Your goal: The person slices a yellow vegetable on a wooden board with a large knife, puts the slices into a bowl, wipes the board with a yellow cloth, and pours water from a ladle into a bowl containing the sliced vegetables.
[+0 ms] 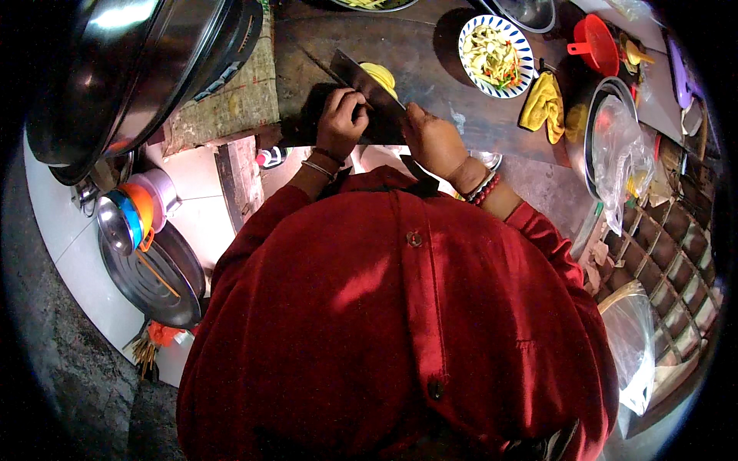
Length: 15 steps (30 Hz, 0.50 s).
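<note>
Cleaver (367,83), head view: the dark, broad blade stood above the worktop (415,46), near its front edge, slanting from upper left to lower right. The right hand (433,142) had its fingers clenched around the handle end, which it hid. The left hand (340,119) was beside the blade's near face, fingers curled; whether they grasped anything could not be determined. Sliced yellow food (379,75) lay just beyond the blade, partly covered by it.

Handling, by judgement: the cleaver was stiff and moderately heavy, with its weight toward the blade; the handle was the correct grip point, and the edge was to be kept clear of the fingers. The slices appeared light, moist and likely slippery, best held from the sides with fingertips tucked.

A patterned plate (528,58) of cut vegetables (490,55) was to the right, with a yellow cloth (543,107) just beside it.
</note>
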Available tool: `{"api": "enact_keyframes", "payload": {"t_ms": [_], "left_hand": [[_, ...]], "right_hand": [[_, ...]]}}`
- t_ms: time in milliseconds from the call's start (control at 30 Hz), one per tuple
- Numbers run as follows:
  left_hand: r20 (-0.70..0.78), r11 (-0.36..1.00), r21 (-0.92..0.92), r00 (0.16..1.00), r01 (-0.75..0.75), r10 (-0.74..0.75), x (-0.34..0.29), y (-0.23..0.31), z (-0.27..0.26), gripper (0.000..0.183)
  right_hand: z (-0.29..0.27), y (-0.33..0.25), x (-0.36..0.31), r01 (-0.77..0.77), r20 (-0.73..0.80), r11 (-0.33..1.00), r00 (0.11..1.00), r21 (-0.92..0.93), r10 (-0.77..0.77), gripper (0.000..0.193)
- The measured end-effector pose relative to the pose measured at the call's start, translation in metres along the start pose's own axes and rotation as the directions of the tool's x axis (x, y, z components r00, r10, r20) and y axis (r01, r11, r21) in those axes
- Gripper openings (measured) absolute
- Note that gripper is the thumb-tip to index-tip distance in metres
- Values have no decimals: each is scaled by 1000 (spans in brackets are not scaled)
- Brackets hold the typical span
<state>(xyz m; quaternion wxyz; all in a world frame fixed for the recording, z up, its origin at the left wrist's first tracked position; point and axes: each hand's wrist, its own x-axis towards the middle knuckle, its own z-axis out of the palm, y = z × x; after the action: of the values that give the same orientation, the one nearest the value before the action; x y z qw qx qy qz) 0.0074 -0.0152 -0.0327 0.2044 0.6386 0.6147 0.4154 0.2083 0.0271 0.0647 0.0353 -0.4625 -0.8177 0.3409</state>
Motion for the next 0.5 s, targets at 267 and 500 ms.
{"api": "enact_keyframes", "payload": {"t_ms": [267, 500], "left_hand": [[-7, 1000, -14, 1000, -11, 11, 2, -1, -1, 22], [-19, 999, -17, 999, -29, 28, 0, -3, -1, 23]], "right_hand": [[1, -3, 4, -20, 33, 1000, 999, 7, 20, 19], [23, -1, 18, -18, 26, 1000, 999, -14, 19, 23]]}}
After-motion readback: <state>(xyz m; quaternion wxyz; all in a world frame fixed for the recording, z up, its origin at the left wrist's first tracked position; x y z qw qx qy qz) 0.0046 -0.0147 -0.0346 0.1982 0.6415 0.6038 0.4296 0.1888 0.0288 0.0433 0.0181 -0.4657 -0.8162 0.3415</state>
